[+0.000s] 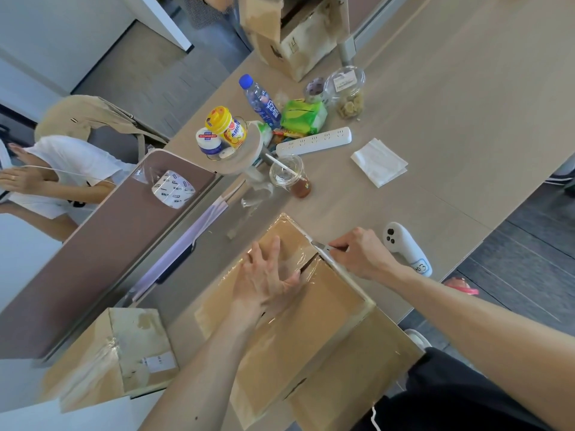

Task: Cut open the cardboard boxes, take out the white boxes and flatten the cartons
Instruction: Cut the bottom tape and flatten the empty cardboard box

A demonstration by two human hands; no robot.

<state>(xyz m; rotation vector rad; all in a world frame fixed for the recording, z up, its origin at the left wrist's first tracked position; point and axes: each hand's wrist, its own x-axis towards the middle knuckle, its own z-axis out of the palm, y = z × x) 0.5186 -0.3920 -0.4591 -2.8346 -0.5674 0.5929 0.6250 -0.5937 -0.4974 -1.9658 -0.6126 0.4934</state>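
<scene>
Two hands meet on the taped cardboard box [280, 343] at lower centre of the frame, which rests on the table [451, 119]. The left hand [264, 275] lies on its top, fingers spread and straight, pressing down. The right hand [361, 253] grips a utility knife [320, 246], blade at the box's right top edge, where the clear tape [306, 262] gapes. A sealed carton [124, 346] sits at lower left, an opened carton [289, 35] at top centre. A white controller [404, 247] lies just right of the right hand.
</scene>
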